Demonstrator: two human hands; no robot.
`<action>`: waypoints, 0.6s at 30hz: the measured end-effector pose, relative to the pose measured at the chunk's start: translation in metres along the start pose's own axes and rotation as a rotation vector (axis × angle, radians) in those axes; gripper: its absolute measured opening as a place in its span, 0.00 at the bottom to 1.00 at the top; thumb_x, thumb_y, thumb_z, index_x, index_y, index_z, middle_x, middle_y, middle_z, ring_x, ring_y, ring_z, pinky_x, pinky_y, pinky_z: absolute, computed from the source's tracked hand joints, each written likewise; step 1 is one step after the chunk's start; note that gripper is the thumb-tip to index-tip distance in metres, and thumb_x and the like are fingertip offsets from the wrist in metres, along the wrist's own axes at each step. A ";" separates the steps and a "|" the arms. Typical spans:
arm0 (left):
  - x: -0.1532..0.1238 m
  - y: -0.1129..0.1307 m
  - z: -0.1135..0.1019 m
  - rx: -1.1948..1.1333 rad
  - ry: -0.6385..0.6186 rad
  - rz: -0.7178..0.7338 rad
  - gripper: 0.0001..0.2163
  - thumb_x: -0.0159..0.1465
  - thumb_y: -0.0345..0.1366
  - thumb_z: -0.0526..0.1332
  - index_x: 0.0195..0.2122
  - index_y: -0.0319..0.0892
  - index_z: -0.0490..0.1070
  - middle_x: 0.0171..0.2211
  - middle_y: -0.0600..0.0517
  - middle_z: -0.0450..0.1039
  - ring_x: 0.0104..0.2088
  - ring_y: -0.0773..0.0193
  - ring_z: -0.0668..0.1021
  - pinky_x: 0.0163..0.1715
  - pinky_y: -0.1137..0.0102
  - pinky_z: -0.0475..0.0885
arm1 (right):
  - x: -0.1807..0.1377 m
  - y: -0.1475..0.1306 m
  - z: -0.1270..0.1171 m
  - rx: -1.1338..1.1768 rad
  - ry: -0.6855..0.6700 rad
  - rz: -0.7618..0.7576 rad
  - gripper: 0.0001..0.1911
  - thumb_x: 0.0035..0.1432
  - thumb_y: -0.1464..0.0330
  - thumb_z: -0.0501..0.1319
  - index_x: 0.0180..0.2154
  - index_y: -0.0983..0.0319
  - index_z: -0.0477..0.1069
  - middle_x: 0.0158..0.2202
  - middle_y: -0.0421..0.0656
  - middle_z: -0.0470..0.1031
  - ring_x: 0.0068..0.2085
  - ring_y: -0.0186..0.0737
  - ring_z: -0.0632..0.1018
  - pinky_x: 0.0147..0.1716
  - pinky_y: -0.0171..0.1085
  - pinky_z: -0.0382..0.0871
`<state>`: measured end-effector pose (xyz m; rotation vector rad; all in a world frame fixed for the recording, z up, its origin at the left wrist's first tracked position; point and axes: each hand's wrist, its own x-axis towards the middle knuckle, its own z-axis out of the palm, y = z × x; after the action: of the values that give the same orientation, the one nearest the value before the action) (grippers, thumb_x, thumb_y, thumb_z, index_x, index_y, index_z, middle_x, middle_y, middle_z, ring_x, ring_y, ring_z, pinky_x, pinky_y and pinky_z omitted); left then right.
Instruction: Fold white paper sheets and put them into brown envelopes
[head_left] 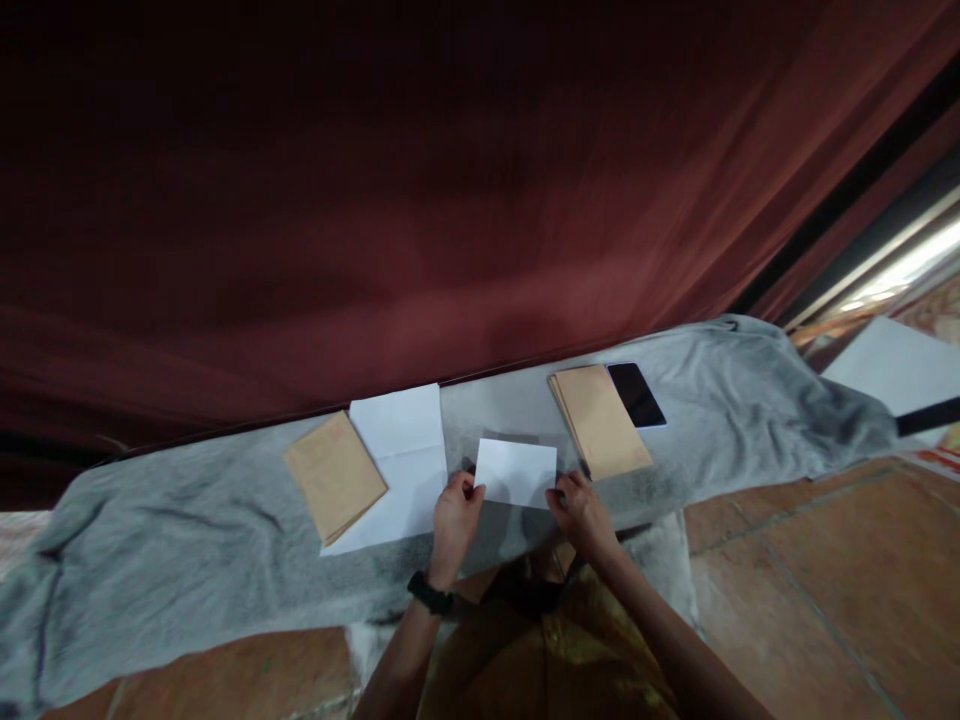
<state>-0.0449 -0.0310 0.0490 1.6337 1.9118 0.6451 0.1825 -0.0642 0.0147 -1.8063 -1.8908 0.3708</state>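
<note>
A small white sheet of paper (516, 473) is held between my two hands, its surface facing up over the grey cloth. My left hand (457, 518) pinches its left edge; a dark band sits on that wrist. At the lower right corner, my right hand (581, 510) grips the same sheet. Left of my left hand lie larger white sheets (409, 430) with a crease across them. Brown envelopes (335, 474) rest partly on those sheets. To the right of my right hand is a stack of brown envelopes (604, 418).
A dark-screened phone (636, 394) lies beside the right envelope stack. Grey cloth (217, 540) covers the long narrow surface, bunched at both ends. Behind it hangs a dark red curtain (450, 220). Brown floor tiles (840, 570) show below, and a white panel (900, 365) stands far right.
</note>
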 end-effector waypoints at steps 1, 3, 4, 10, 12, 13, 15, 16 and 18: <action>0.001 0.000 0.001 -0.008 0.001 -0.010 0.03 0.62 0.32 0.61 0.32 0.45 0.67 0.27 0.55 0.73 0.29 0.62 0.76 0.31 0.70 0.65 | 0.000 -0.001 0.000 -0.022 -0.008 0.000 0.06 0.65 0.68 0.56 0.33 0.58 0.69 0.35 0.46 0.74 0.38 0.43 0.77 0.40 0.39 0.70; 0.003 -0.002 0.002 -0.022 -0.002 -0.024 0.03 0.61 0.31 0.61 0.35 0.46 0.68 0.29 0.55 0.74 0.30 0.63 0.77 0.31 0.71 0.65 | 0.000 -0.004 0.000 -0.065 -0.017 0.005 0.06 0.64 0.67 0.57 0.34 0.58 0.70 0.36 0.47 0.74 0.39 0.44 0.77 0.40 0.39 0.70; 0.004 -0.002 0.002 -0.026 -0.008 -0.029 0.04 0.61 0.31 0.62 0.37 0.46 0.69 0.29 0.55 0.74 0.29 0.63 0.77 0.30 0.71 0.65 | 0.000 -0.005 0.000 -0.087 -0.020 0.009 0.06 0.64 0.67 0.56 0.34 0.58 0.70 0.36 0.47 0.74 0.39 0.45 0.77 0.39 0.40 0.69; 0.006 -0.006 0.004 0.038 -0.017 -0.006 0.08 0.61 0.32 0.62 0.42 0.47 0.69 0.29 0.56 0.74 0.29 0.62 0.77 0.29 0.70 0.65 | -0.003 -0.009 -0.001 -0.184 -0.006 0.034 0.06 0.64 0.66 0.56 0.36 0.58 0.71 0.37 0.49 0.73 0.36 0.47 0.75 0.35 0.42 0.67; 0.006 -0.005 0.005 0.078 -0.022 0.007 0.08 0.62 0.32 0.61 0.42 0.47 0.70 0.29 0.55 0.74 0.29 0.61 0.77 0.30 0.70 0.66 | -0.002 -0.011 -0.002 -0.170 0.014 0.022 0.07 0.65 0.66 0.55 0.38 0.58 0.71 0.37 0.49 0.73 0.37 0.49 0.74 0.37 0.44 0.68; 0.005 -0.004 0.005 0.097 -0.030 0.013 0.07 0.62 0.32 0.61 0.42 0.46 0.70 0.29 0.55 0.74 0.29 0.61 0.77 0.30 0.70 0.66 | -0.001 -0.013 -0.003 -0.156 0.015 0.005 0.08 0.66 0.67 0.54 0.39 0.58 0.72 0.37 0.49 0.73 0.38 0.49 0.74 0.39 0.44 0.68; 0.004 -0.003 0.005 0.131 -0.037 0.024 0.08 0.63 0.32 0.60 0.43 0.46 0.70 0.30 0.54 0.74 0.30 0.60 0.77 0.31 0.69 0.67 | 0.003 -0.016 -0.003 -0.121 0.005 -0.050 0.11 0.67 0.67 0.52 0.43 0.60 0.72 0.42 0.51 0.75 0.44 0.51 0.75 0.44 0.46 0.69; 0.002 -0.002 0.005 0.145 -0.033 0.033 0.08 0.64 0.32 0.59 0.44 0.46 0.70 0.31 0.53 0.75 0.31 0.59 0.78 0.31 0.68 0.68 | 0.005 -0.018 -0.002 -0.102 0.000 -0.086 0.12 0.67 0.66 0.52 0.47 0.61 0.72 0.48 0.53 0.75 0.48 0.52 0.74 0.47 0.47 0.69; -0.002 -0.001 0.005 0.178 0.005 0.076 0.09 0.65 0.31 0.58 0.46 0.46 0.70 0.34 0.50 0.76 0.36 0.56 0.79 0.36 0.65 0.71 | 0.007 -0.021 0.002 -0.074 -0.002 -0.159 0.18 0.68 0.65 0.52 0.55 0.63 0.69 0.60 0.54 0.69 0.58 0.54 0.71 0.55 0.50 0.66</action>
<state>-0.0417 -0.0333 0.0451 1.8227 1.9666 0.5218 0.1632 -0.0586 0.0247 -1.6868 -2.0579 0.2500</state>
